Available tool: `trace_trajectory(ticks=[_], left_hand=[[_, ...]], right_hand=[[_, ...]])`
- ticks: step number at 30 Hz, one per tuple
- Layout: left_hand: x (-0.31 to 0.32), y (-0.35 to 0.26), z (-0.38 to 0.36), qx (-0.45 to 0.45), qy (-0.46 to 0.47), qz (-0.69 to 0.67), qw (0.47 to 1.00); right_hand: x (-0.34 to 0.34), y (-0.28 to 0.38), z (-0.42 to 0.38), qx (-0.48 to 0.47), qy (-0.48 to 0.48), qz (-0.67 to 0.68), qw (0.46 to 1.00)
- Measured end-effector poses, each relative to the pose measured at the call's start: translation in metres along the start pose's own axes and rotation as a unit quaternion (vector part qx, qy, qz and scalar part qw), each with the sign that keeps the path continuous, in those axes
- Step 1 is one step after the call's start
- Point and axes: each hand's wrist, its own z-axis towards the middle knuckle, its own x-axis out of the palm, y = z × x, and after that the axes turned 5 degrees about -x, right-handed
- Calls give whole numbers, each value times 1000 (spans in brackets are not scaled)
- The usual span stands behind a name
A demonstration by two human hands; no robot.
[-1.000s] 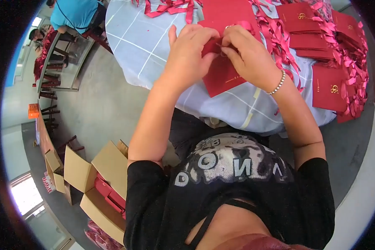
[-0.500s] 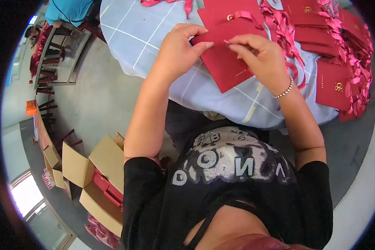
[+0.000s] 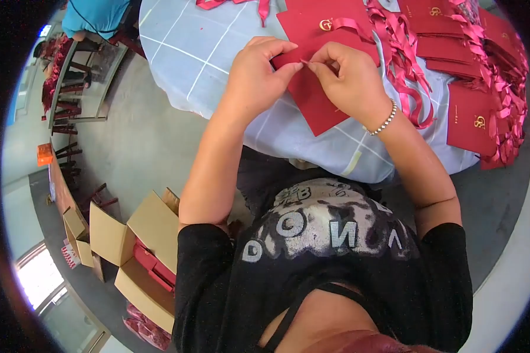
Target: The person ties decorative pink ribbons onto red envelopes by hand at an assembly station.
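A red paper bag (image 3: 318,109) lies at an angle on the checked tablecloth, over another red bag (image 3: 300,26) with a gold logo. My left hand (image 3: 262,73) pinches the upper left edge of the top bag between thumb and fingers. Close beside it, my right hand (image 3: 350,79) has thumb and forefinger pressed together on a small ribbon end at the same edge. Most of that ribbon is hidden by the fingers. A loop of pink ribbon (image 3: 350,25) crosses the bags just above my right hand.
Loose pink ribbons (image 3: 403,76) lie right of the bags. Stacked red bags with ribbon handles (image 3: 471,120) fill the table's right side. Below left, an open cardboard box (image 3: 129,235) holds red items. A person in blue (image 3: 97,17) is at the upper left, near another table.
My right hand has moved left, closing the gap to my left hand. The ribbon end it pinches is now against the bag's edge by my left thumb.
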Motion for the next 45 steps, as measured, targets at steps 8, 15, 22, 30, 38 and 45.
trace_trajectory(ticks=[8,15,22,30,38,45], left_hand=[[4,0,-2,28,-17,10,999],[2,-2,-4,34,-15,16,999],[5,-6,-1,104,-13,72,992],[4,-16,-11,75,-72,137,985],[7,-28,-12,76,-94,102,987],[8,-25,-19,141,-121,151,971]], right_hand=[[5,-1,3,-65,-33,-19,997],[4,1,4,-33,-32,-18,999],[12,3,2,-151,-73,-195,966],[-5,4,-1,-195,-41,-115,973],[-42,1,30,-276,61,-153,947],[-43,-5,42,-311,131,-151,929]])
